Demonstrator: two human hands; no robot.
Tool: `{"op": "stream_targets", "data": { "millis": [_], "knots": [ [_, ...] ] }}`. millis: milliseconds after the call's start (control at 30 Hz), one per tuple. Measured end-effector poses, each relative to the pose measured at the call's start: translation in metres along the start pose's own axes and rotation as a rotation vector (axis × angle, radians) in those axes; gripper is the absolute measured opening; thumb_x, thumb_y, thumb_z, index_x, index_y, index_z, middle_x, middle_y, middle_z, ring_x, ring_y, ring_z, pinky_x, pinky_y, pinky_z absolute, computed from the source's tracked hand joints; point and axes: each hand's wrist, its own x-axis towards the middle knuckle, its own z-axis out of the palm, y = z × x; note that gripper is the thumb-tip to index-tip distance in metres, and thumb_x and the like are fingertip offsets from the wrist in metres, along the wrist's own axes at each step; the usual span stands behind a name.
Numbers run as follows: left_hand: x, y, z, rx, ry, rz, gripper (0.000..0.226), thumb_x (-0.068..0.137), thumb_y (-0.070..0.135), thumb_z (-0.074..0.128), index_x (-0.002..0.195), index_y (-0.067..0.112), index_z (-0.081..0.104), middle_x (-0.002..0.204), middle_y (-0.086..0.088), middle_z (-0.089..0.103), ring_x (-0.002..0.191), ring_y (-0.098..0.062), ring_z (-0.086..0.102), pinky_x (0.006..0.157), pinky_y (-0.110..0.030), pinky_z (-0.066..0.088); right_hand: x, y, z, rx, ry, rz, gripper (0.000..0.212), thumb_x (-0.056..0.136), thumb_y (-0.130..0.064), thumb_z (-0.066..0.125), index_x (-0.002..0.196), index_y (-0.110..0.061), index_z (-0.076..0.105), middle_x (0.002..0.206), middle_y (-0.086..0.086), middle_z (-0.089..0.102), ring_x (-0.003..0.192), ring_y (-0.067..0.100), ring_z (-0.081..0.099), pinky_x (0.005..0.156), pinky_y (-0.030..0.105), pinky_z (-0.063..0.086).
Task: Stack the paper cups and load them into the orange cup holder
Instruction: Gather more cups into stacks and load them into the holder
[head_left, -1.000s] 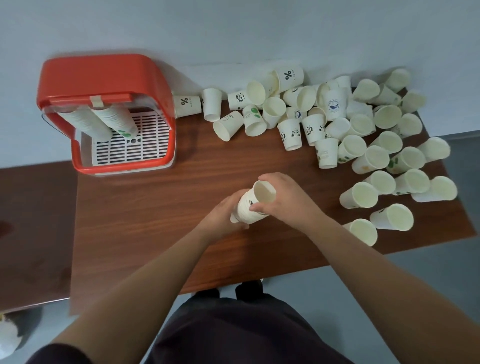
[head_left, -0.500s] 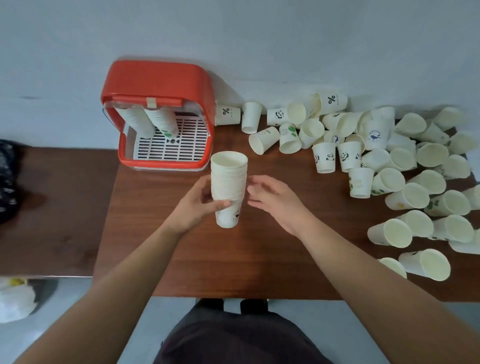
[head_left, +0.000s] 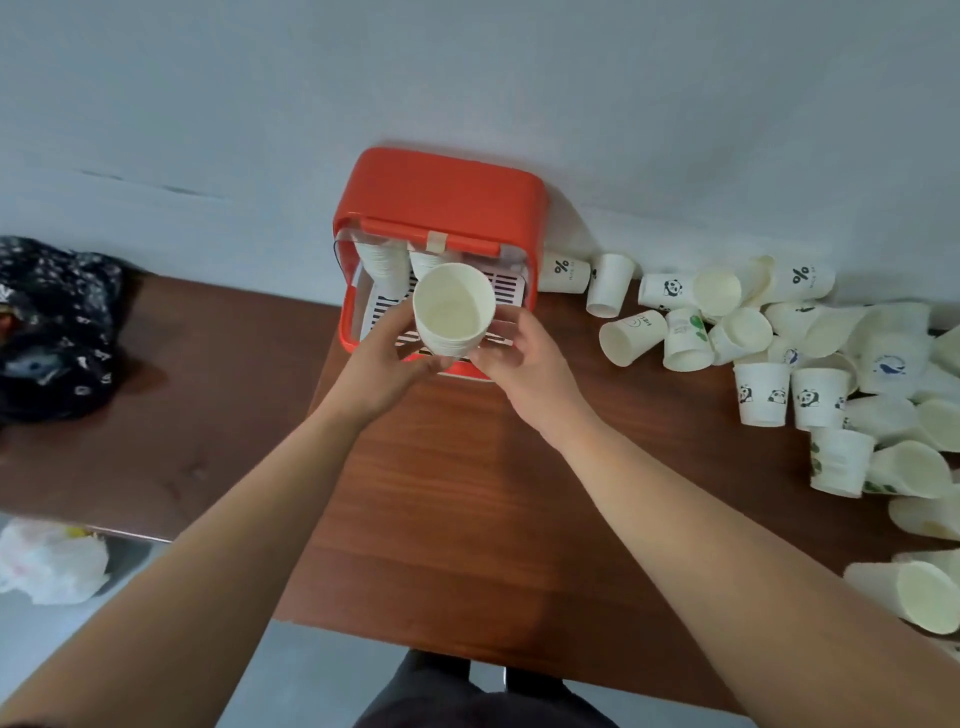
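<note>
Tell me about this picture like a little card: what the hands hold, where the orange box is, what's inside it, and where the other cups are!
Held: left hand and right hand hold one stack, open end facing the camera
Orange box: holder by the wall, just behind the stack
Inside it: two hung stacks side by side
Left over: loose cups on the table, to the right

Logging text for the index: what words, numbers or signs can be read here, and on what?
"%" on the lying cup beside the orange cup holder; its small print is blurred.
"%" on a second cup farther right.
Lettering on the tipped cup and the blue-logo cup: too blurred to read.
</note>
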Motion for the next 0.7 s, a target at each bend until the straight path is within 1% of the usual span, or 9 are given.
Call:
{"op": "stream_targets", "data": {
  "millis": [133, 233, 300, 367, 433, 500, 567, 600, 700],
  "knots": [
    [0.029, -0.014, -0.001, 0.026, -0.064, -0.001, 0.067, 0.085, 0.006, 0.076, 0.144, 0.022, 0.049, 0.132, 0.012, 0.056, 0.117, 0.008, 0.053, 0.089, -0.003, 0.042, 0.025, 0.011, 0.006, -0.065, 0.059, 0.031, 0.047, 0.088, -0.024, 0.074, 0.129, -0.03, 0.051, 0.128, -0.011, 0.062, 0.113, 0.001, 0.062, 0.094, 0.027, 0.053],
    [0.05, -0.033, 0.003, 0.042, -0.116, -0.034, 0.069, 0.083, 0.008, 0.077, 0.144, 0.024, 0.049, 0.124, 0.022, 0.059, 0.11, 0.013, 0.054, 0.09, -0.008, 0.044, 0.045, 0.023, 0.008, -0.153, 0.09, 0.076, 0.043, 0.089, -0.026, 0.072, 0.127, -0.029, 0.052, 0.126, -0.009, 0.064, 0.111, 0.003, 0.063, 0.093, 0.024, 0.052],
    [0.062, -0.045, 0.007, 0.049, -0.143, -0.057, 0.07, 0.081, 0.011, 0.079, 0.143, 0.025, 0.05, 0.121, 0.02, 0.062, 0.109, 0.007, 0.057, 0.093, -0.016, 0.049, 0.057, 0.03, 0.009, -0.203, 0.116, 0.101, 0.037, 0.091, -0.024, 0.069, 0.125, -0.024, 0.055, 0.121, -0.006, 0.066, 0.105, 0.004, 0.065, 0.085, 0.016, 0.051],
    [0.073, -0.053, 0.011, 0.04, -0.164, -0.088, 0.07, 0.081, 0.014, 0.081, 0.143, 0.025, 0.05, 0.122, 0.012, 0.064, 0.11, -0.001, 0.059, 0.087, -0.016, 0.051, 0.068, 0.037, 0.012, -0.24, 0.152, 0.13, 0.031, 0.093, -0.022, 0.066, 0.123, -0.02, 0.058, 0.114, -0.005, 0.068, 0.098, 0.003, 0.066, 0.072, 0.006, 0.047],
    [0.083, -0.057, 0.016, 0.047, -0.159, -0.083, 0.065, 0.08, 0.015, 0.081, 0.139, 0.021, 0.052, 0.117, 0.007, 0.065, 0.106, -0.009, 0.062, 0.081, -0.018, 0.05, 0.077, 0.043, 0.014, -0.281, 0.198, 0.141, 0.028, 0.095, -0.021, 0.063, 0.123, -0.019, 0.06, 0.108, -0.007, 0.068, 0.091, -0.001, 0.064, 0.065, 0.004, 0.044],
    [0.093, -0.06, 0.022, 0.051, -0.139, -0.048, 0.059, 0.081, 0.015, 0.08, 0.134, 0.019, 0.055, 0.109, 0.007, 0.066, 0.1, -0.012, 0.063, 0.08, -0.018, 0.049, 0.085, 0.048, 0.017, -0.294, 0.24, 0.142, 0.028, 0.097, -0.021, 0.06, 0.126, -0.02, 0.06, 0.111, -0.008, 0.069, 0.094, 0.0, 0.064, 0.068, 0.005, 0.044],
    [0.101, -0.061, 0.027, 0.025, -0.127, -0.028, 0.059, 0.082, 0.018, 0.079, 0.136, 0.022, 0.056, 0.109, 0.007, 0.068, 0.098, -0.011, 0.063, 0.079, -0.013, 0.048, 0.091, 0.052, 0.019, -0.289, 0.287, 0.139, 0.031, 0.099, -0.022, 0.057, 0.13, -0.02, 0.059, 0.12, -0.007, 0.068, 0.105, 0.005, 0.064, 0.075, 0.007, 0.045],
    [0.104, -0.06, 0.029, 0.013, -0.127, -0.015, 0.06, 0.083, 0.021, 0.079, 0.137, 0.023, 0.055, 0.109, 0.006, 0.069, 0.098, -0.009, 0.063, 0.081, -0.013, 0.049, 0.094, 0.053, 0.02, -0.285, 0.318, 0.133, 0.031, 0.1, -0.022, 0.055, 0.131, -0.02, 0.059, 0.122, -0.007, 0.068, 0.109, 0.005, 0.063, 0.079, 0.008, 0.046],
    [0.113, -0.066, 0.036, 0.018, -0.106, 0.05, 0.055, 0.084, 0.02, 0.075, 0.136, 0.022, 0.057, 0.113, 0.003, 0.07, 0.102, -0.008, 0.064, 0.091, -0.025, 0.052, 0.098, 0.059, 0.022, -0.249, 0.413, 0.106, 0.034, 0.099, -0.019, 0.056, 0.133, -0.019, 0.059, 0.123, -0.007, 0.068, 0.112, 0.004, 0.063, 0.092, 0.016, 0.049]
  ]
}}
